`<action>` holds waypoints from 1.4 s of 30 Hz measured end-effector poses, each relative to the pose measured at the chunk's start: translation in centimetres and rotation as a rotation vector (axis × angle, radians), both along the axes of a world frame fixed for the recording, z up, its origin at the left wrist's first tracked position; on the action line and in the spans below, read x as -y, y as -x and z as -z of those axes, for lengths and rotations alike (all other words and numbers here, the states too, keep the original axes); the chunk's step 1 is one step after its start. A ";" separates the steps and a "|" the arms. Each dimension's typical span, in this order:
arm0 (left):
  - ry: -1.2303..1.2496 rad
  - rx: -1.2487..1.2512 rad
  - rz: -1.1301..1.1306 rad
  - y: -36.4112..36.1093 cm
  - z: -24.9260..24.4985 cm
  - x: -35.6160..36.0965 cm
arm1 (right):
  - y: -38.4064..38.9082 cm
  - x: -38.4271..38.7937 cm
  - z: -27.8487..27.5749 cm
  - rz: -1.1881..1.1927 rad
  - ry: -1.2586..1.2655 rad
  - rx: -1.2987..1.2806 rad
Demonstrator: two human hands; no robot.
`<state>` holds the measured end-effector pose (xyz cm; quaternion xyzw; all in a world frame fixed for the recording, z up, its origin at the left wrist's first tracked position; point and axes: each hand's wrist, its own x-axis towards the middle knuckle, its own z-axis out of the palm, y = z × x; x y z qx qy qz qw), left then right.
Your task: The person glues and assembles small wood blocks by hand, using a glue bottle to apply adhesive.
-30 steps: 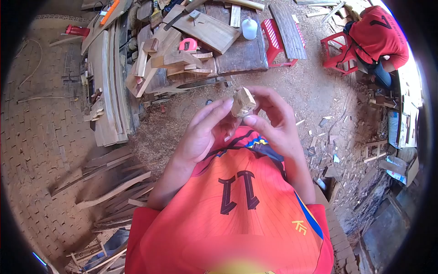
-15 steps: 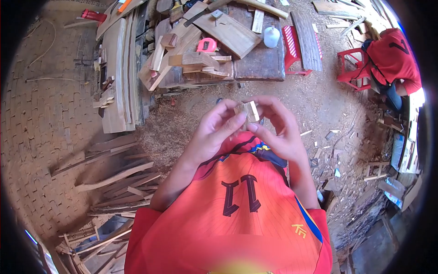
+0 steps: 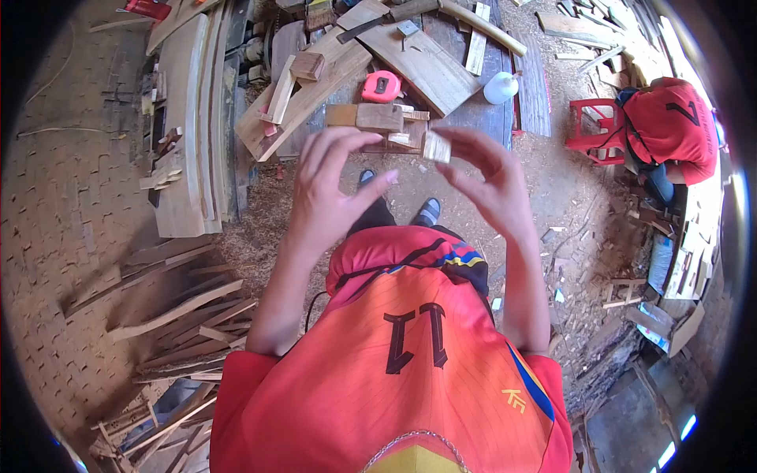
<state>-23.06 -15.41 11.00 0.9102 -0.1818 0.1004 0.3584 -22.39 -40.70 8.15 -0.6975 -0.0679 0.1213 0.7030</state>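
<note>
Block (image 3: 437, 147) is pinched between thumb and fingers of the nearly closed right hand (image 3: 490, 175), at its 10 o'clock. Left hand (image 3: 330, 172) curves half-open, empty, at the block's 9 o'clock

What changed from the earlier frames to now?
Left hand let go of the small wood block and moved off to the left, fingers open. Right hand alone holds the block, now farther forward, toward the bench. Unchanged: pink tape measure and white bottle on the bench, co-worker seated.
</note>
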 end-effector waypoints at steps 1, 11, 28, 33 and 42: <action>-0.019 0.008 -0.023 -0.8 0.4 -0.9 | -0.9 -0.4 0.1 0.020 0.031 0.041; -0.023 0.039 0.088 -5.4 1.9 -4.1 | -5.0 -3.5 -2.3 -0.051 0.457 0.318; 0.204 -0.018 0.037 -5.5 3.0 -9.3 | -16.9 -5.5 7.1 0.196 1.184 0.386; 0.290 -0.067 -0.026 -5.7 3.9 -12.2 | -21.3 -7.8 8.4 0.164 1.237 0.351; 0.312 -0.118 0.007 -7.4 4.7 -15.0 | -22.6 -8.8 7.5 0.088 1.366 0.088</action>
